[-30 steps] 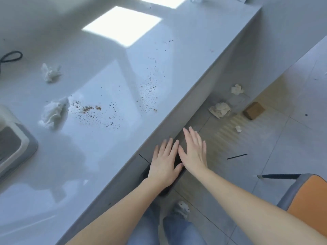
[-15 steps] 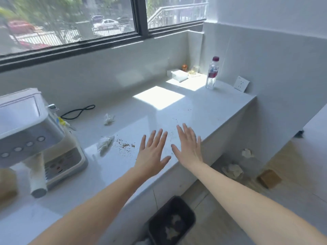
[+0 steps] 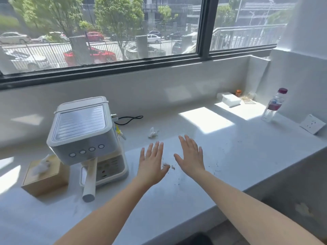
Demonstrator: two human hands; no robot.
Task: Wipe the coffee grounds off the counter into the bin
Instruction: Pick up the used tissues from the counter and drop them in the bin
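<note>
Brown coffee grounds (image 3: 169, 166) lie scattered on the white counter (image 3: 230, 156), thickest between my two hands, with thinner specks trailing to the right. My left hand (image 3: 151, 164) hovers flat over the counter, fingers spread and holding nothing. My right hand (image 3: 192, 156) is beside it, also flat and open. A crumpled white tissue (image 3: 152, 133) lies just beyond my hands. Only the dark rim of the bin (image 3: 196, 239) shows at the bottom edge, below the counter's front.
A white coffee machine (image 3: 85, 138) stands to the left with its portafilter handle (image 3: 90, 181) sticking forward. A wooden tissue box (image 3: 44, 174) sits left of it. A water bottle (image 3: 274, 105), a white box (image 3: 230, 99) and a wall socket (image 3: 312, 123) are at the far right.
The view has swung up from the floor and bin to the counter and window. Both hands have risen from the bin to hover open over the grounds.
</note>
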